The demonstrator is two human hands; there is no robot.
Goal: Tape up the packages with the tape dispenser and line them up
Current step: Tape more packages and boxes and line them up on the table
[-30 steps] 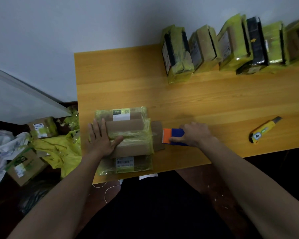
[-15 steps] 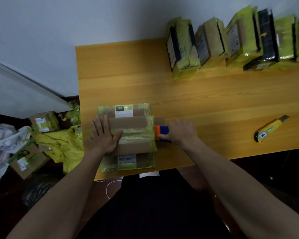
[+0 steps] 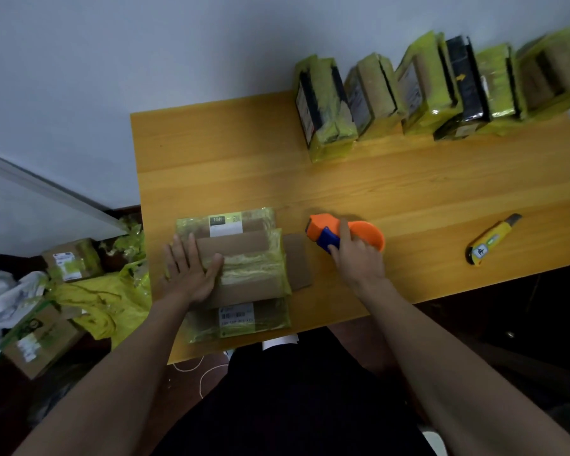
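A flat cardboard package wrapped in yellow-green tape lies at the near left of the wooden table, on top of a wider taped package with white labels. My left hand presses flat on its left end, fingers spread. My right hand grips the orange and blue tape dispenser, which sits on the table just right of the package, apart from it. A brown cardboard flap sticks out from the package's right side.
Several taped packages stand upright in a row along the table's far right edge by the wall. A yellow utility knife lies at the right. On the floor to the left are cardboard boxes and crumpled yellow plastic.
My right hand has pulled the tape dispenser away from the package's right edge, to the right and slightly farther back. My left hand stays pressed on the package.
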